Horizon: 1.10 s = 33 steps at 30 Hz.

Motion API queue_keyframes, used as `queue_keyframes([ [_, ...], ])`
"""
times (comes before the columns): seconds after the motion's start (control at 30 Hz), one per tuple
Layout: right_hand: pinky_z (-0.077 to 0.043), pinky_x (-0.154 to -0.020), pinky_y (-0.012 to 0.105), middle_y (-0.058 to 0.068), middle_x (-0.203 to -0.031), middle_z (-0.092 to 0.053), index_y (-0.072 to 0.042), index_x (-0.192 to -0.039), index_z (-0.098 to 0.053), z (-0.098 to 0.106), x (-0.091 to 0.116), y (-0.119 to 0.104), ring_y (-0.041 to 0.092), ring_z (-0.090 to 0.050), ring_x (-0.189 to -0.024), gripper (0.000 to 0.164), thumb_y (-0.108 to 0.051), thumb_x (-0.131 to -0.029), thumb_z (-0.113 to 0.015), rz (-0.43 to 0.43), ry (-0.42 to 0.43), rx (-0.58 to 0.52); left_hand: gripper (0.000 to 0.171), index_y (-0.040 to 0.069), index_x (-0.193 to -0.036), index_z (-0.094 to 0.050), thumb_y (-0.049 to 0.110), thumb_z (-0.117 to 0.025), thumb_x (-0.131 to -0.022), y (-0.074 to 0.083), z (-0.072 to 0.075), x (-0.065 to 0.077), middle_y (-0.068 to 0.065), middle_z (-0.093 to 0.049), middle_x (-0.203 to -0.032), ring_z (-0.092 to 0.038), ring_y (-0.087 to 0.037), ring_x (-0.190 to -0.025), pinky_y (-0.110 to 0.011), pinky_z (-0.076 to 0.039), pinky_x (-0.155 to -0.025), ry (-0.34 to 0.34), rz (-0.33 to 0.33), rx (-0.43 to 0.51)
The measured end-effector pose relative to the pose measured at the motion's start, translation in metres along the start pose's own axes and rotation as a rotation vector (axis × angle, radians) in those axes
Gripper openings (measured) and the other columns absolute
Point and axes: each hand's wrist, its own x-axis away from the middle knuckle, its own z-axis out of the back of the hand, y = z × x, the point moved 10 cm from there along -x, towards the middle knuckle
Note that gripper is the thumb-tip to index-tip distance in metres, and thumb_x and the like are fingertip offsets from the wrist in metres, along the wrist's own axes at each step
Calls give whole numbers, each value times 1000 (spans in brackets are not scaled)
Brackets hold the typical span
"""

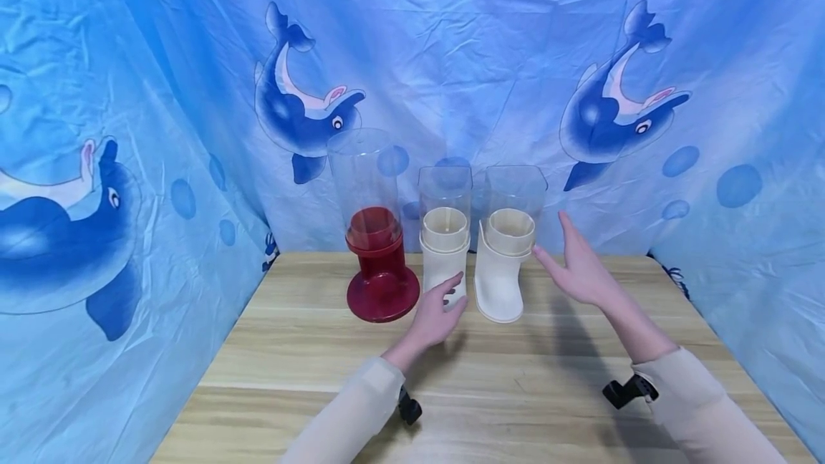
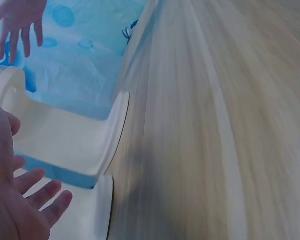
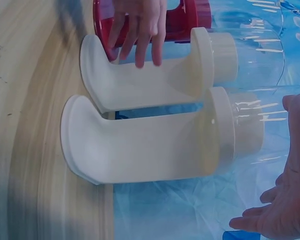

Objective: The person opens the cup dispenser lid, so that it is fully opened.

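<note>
On the surface [image 1: 515, 392] I see the red dispenser [image 1: 383, 296] leftmost, then the middle white dispenser [image 1: 443, 263], my left hand [image 1: 438, 316] before its base, fingers loosely open. The right white dispenser [image 1: 499, 288] stands upright just left of my nearer right hand [image 1: 585, 276], whose outstretched fingers grip nothing.

In front of us, a left hand [image 1: 438, 313] masks part of the middle white stand [image 1: 445, 263]'s foot, any contact impossible to tell. The right-wrist view's top edge crops the red stand [image 1: 382, 292], its right edge the right hand [image 3: 290, 200]; both sleeves [image 1: 348, 414] leave the head view's bottom.
</note>
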Motion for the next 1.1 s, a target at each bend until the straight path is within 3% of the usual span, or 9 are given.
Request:
queue_keyframes([
  [0.13,-16,-130,72,33,-175,-3,1,-168,6,1,-6,-2,57,-11,-160,97,-51,-109,-51,-5,8,-10,51,2,-150,-57,14,-66,-101,2,-14,-10,-22,-63,-149,-67,-42,-126,-52,-61,-103,47,15,31],
  [0.33,-16,-131,69,32,-175,-5,2,-168,4,3,-18,-11,54,-11,-161,96,-49,-109,-53,23,41,-34,51,-3,-147,-59,13,-65,-99,0,-29,-24,-25,-65,-145,-69,-45,-122,-47,-64,-98,172,11,30],
  [0.53,-24,-128,71,31,-175,-11,1,-169,1,7,-27,-14,57,-23,-157,96,-49,-108,-54,3,78,-66,50,-4,-147,-58,13,-66,-100,-7,-36,-38,-20,-67,-144,-70,-37,-125,-47,-59,-107,264,28,-27],
  [0.7,-33,-123,72,30,-175,-13,-1,-169,1,7,-31,-12,60,-38,-149,99,-54,-107,-54,-31,90,-76,49,-4,-145,-60,12,-66,-99,-10,-39,-47,-20,-69,-142,-71,-36,-123,-47,-57,-110,311,31,-68],
  [0.93,-41,-119,70,31,-173,-20,-2,-169,-8,4,-37,-11,59,-42,-147,99,-55,-104,-60,-43,120,-126,51,-3,-147,-59,10,-67,-99,-8,-40,-54,-20,-67,-144,-69,-35,-128,-44,-56,-113,358,28,-82],
  [1.1,-45,-117,69,29,-173,-24,-4,-170,-8,0,-43,-6,57,-44,-147,107,-61,-99,-65,-74,131,-157,51,-2,-148,-58,12,-65,-100,-6,-38,-60,-19,-67,-145,-71,-36,-124,-47,-58,-108,347,36,-116],
])
